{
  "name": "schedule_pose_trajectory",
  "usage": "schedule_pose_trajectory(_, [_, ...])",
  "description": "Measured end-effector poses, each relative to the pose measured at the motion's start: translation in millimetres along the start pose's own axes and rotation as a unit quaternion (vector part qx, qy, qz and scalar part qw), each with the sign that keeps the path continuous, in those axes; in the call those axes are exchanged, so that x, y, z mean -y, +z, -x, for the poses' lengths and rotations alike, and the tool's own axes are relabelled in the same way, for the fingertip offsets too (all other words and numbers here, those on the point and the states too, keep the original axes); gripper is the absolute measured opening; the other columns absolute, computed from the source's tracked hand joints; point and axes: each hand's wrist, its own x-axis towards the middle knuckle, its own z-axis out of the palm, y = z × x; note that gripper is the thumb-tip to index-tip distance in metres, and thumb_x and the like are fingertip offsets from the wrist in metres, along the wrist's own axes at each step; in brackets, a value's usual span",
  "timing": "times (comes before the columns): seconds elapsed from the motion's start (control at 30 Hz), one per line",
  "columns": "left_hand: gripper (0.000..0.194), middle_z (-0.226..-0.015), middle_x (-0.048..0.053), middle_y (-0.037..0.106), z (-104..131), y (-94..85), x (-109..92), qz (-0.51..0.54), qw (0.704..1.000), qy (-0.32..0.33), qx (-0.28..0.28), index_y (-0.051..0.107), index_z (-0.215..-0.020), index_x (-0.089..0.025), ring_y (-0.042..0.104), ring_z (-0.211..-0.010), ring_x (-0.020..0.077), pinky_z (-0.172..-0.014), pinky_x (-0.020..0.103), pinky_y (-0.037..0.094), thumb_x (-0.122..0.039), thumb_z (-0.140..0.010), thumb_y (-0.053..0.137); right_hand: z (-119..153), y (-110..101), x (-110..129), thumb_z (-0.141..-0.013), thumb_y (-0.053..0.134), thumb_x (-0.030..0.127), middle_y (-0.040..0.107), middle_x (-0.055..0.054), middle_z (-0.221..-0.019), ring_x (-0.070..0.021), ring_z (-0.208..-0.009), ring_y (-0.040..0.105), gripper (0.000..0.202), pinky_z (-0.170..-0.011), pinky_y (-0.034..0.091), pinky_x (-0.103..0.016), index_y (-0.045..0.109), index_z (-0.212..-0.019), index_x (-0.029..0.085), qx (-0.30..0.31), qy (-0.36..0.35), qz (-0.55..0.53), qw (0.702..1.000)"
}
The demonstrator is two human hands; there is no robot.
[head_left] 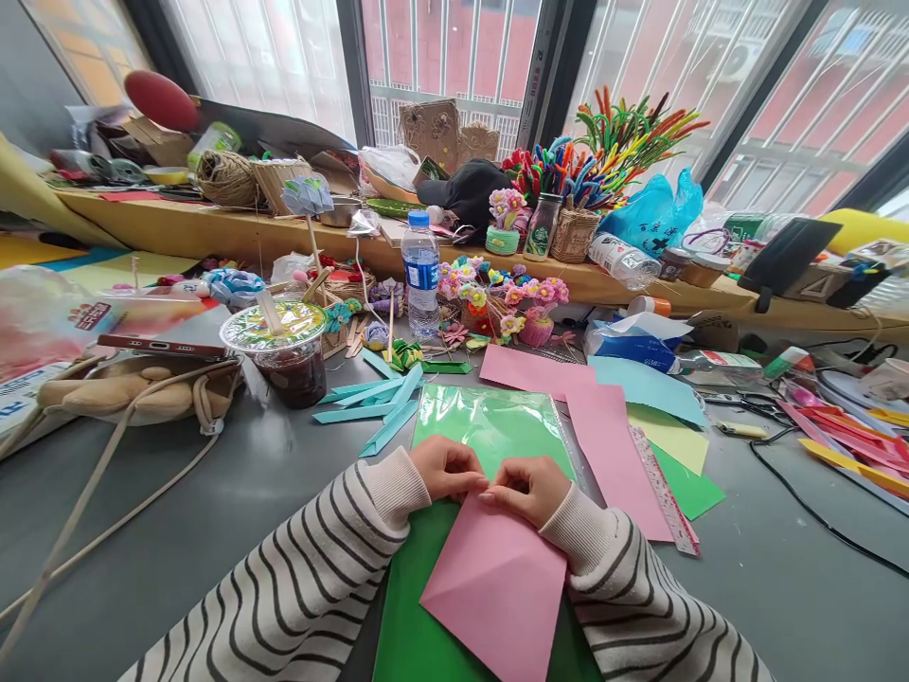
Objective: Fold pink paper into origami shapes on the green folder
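1. At the far left of the desk, a phone rests on a tan bag, with a cup of dark drink just beside.
2. Right of the cup, folded blue strips lie in a loose pile.
3. Next comes the left hand, thumb and forefinger closed in a pinch on the far corner of the pink paper.
4. Between the sleeves, the pink paper lies over a green board, roughly square and creased. It spreads from the fingertips back towards the person, its long diagonal slanting slightly right.
5. Touching or nearly touching the left, the right hand pinches that same corner, no gap showing. Neither hand is clearly nearer, though the right overlaps more of the sheet.
6. Farther right, a ruler lies along a pink strip.
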Motion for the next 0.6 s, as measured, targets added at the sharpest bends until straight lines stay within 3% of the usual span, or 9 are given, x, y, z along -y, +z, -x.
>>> schedule_pose_trajectory(0.23, [0.024, -0.046, -0.005, 0.048, 2.6, -2.3, 2.4, 0.039, 0.998, 0.015, -0.047, 0.054, -0.059, -0.014, 0.043, -0.043, 0.0055, -0.044, 0.017, 0.035, -0.038, -0.060, 0.058, 1.5, -11.2, -1.9, -0.063, 0.057, 0.038, 0.051, 0.001, -0.046, -0.0083, -0.044, 0.039, 0.024, -0.042, 0.028, -0.021, 0.058, -0.054, 0.016, -0.012, -0.008, 0.006, 1.000])
schedule_pose_trajectory(0.4, [0.026, -0.050, -0.003, 0.049, 1.1, 1.7, 3.0, -0.055, 0.997, 0.036, -0.033, 0.058, -0.062, -0.013, 0.041, -0.047, 0.0058, -0.044, 0.016, 0.031, -0.039, -0.061, 0.057, 1.4, -5.6, -0.6, -0.065, 0.056, 0.035, 0.052, 0.001, -0.047, -0.0083, -0.044, 0.040, 0.022, -0.042, 0.028, -0.021, 0.059, -0.055, 0.016, 0.003, -0.018, 0.017, 1.000])
schedule_pose_trajectory(0.6, [0.030, -0.053, -0.001, 0.051, 0.7, -2.0, 4.5, -0.092, 0.992, 0.047, -0.072, 0.058, -0.063, -0.012, 0.043, -0.050, 0.0082, -0.047, 0.018, 0.034, -0.042, -0.062, 0.054, 1.4, -16.6, -6.4, -0.063, 0.057, 0.031, 0.050, 0.002, -0.047, -0.0084, -0.045, 0.042, 0.017, -0.042, 0.030, -0.020, 0.057, -0.055, 0.016, 0.007, -0.005, -0.009, 1.000])
